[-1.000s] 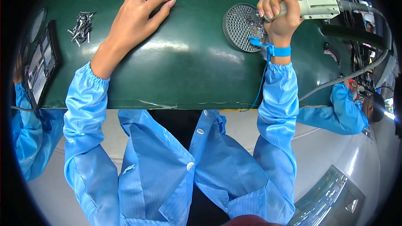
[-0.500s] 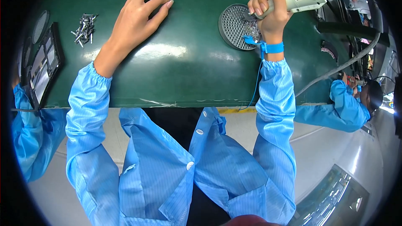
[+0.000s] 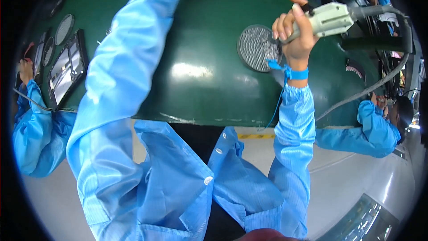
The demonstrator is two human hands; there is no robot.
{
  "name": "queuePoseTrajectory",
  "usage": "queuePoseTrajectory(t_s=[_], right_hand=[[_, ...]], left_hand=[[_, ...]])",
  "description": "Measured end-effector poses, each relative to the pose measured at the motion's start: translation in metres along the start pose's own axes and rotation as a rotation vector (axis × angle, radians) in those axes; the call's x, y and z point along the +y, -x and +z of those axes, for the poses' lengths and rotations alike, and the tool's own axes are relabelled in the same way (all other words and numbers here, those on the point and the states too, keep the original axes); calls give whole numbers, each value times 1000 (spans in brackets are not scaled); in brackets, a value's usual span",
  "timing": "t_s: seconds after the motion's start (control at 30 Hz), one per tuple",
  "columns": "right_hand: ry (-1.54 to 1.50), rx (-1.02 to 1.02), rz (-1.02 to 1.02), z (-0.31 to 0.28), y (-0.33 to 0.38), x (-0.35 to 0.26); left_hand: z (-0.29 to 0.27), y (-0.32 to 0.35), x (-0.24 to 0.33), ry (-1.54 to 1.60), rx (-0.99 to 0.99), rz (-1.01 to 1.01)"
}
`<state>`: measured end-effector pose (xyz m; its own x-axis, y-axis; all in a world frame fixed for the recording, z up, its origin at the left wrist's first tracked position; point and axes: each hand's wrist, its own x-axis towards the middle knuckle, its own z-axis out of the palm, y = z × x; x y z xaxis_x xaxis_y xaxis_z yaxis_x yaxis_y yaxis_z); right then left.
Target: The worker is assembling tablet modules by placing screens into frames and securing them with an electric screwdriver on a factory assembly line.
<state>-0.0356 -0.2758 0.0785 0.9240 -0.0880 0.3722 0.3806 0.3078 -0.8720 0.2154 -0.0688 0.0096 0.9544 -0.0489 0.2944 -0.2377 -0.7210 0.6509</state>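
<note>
Right hand (image 3: 299, 31) clamped around a pale tool (image 3: 331, 19) above glossy green table (image 3: 205, 31), grey floor (image 3: 356, 176) below.

We see a green worktop (image 3: 214, 96), pale-green tool (image 3: 327, 20), grey dotted dish (image 3: 256, 47) and blue, finely striped coat (image 3: 249, 183).

Uniformed people (image 3: 374, 127) along a green workbench (image 3: 209, 98) show a workshop.

A shiny light-blue smock (image 3: 171, 187), finely striped with darker lines, fastens with round white snaps (image 3: 208, 180). Its long, creased sleeves (image 3: 294, 127) end in gathered elastic cuffs (image 3: 298, 92). Below the bare right hand (image 3: 296, 31) sits a bright-blue wristband (image 3: 298, 73) trailing a thin blue cord (image 3: 281, 99).
</note>
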Motion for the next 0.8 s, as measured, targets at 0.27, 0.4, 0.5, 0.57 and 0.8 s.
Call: queuePoseTrajectory(t_s=[0.27,0.4,0.5,0.57,0.8], right_hand=[[18,56,4,-15,12,-12],[-14,-4,36,6,10,-6],[36,70,41,-12,12,-4],[15,22,22,-2,10,-2],[48,25,-21,-29,10,-2]], left_hand=[[68,-40,68,-144,-390,-178],[54,-63,2,306,-460,-94],[68,-45,47,399,-241,-194],[46,-32,29,697,-127,-325],[-81,155,25,996,-228,-257]])
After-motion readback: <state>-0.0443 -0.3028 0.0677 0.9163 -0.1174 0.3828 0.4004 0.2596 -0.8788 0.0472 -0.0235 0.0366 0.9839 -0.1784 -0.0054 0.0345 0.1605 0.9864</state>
